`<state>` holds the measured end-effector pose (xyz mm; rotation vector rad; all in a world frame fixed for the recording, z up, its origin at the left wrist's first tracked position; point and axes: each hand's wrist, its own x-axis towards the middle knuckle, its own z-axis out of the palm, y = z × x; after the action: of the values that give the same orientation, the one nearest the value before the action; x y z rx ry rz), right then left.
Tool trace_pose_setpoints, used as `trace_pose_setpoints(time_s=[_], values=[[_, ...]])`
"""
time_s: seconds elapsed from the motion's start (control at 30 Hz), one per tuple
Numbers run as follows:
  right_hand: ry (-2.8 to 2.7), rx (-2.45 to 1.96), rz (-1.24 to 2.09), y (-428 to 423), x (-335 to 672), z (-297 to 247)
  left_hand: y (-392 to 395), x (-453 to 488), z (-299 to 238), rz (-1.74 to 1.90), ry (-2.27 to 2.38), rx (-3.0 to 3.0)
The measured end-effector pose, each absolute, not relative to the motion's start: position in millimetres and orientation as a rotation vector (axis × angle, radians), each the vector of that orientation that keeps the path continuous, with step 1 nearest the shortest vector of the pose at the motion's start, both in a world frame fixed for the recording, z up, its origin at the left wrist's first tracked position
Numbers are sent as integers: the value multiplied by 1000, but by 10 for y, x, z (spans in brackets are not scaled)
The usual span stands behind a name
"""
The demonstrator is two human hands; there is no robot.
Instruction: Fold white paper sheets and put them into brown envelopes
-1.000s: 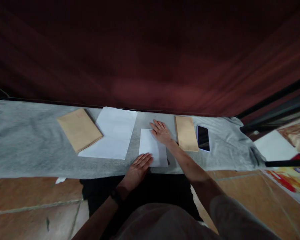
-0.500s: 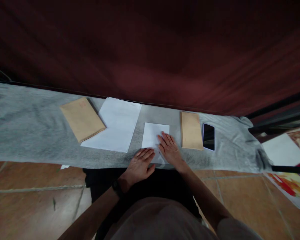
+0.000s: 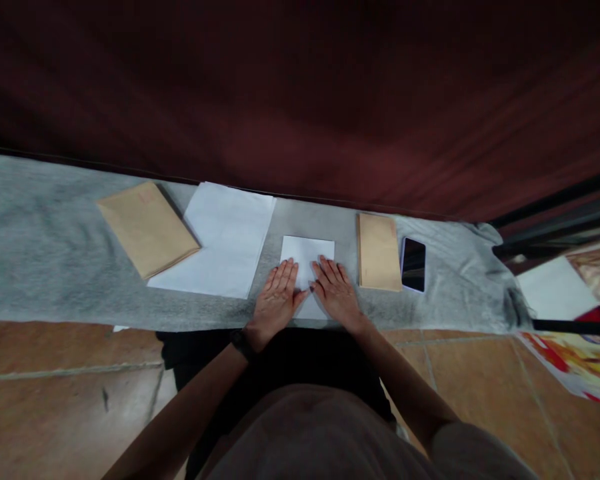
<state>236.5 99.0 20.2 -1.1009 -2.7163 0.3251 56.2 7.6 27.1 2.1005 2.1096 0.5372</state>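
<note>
A small white sheet of paper (image 3: 307,248), which looks folded, lies on the grey cloth in front of me. My left hand (image 3: 276,293) rests flat on its left side, fingers stretched forward. On the right side of the same paper my right hand (image 3: 336,290) lies flat too, fingers a little spread. The two thumbs nearly meet over the middle of the sheet. Both palms cover much of the paper's lower half, so its side edges there are hidden.
Left of the hands are large white sheets (image 3: 230,233), partly under a stack of brown envelopes (image 3: 147,230). To the right lie another brown envelope stack (image 3: 379,253) and a phone (image 3: 413,265). Grey cloth (image 3: 45,247) covers the narrow table, with a dark red curtain (image 3: 290,147) behind.
My left hand has moved forward from the paper's near left edge onto its left side, fingers now straighter. My right hand stays flat on the paper. The view has shifted slightly.
</note>
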Motion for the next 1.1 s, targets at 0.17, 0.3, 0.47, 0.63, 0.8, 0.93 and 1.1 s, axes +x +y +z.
trace_pose_setpoints(time_s=[0.17, 0.3, 0.47, 0.63, 0.8, 0.93, 1.1], values=[[-2709, -1123, 352, 997, 2365, 220, -103, 445, 270, 563, 2223, 2002], [-2716, -1113, 371, 988, 2368, 267, -143, 452, 253, 569, 2266, 1978], [-2798, -968, 429, 794, 2452, 330, -139, 462, 242, 566, 2269, 2003], [-2813, -994, 358, 677, 2676, 321, -135, 456, 236, 558, 2283, 2003], [-2828, -958, 256, 738, 2835, 283, -171, 463, 273, 542, 2295, 2022], [-2812, -924, 193, 740, 2847, 243, -270, 513, 332, 407, 2040, 2256], [-2799, -902, 167, 730, 2845, 211, -343, 541, 379, 256, 1838, 2371]])
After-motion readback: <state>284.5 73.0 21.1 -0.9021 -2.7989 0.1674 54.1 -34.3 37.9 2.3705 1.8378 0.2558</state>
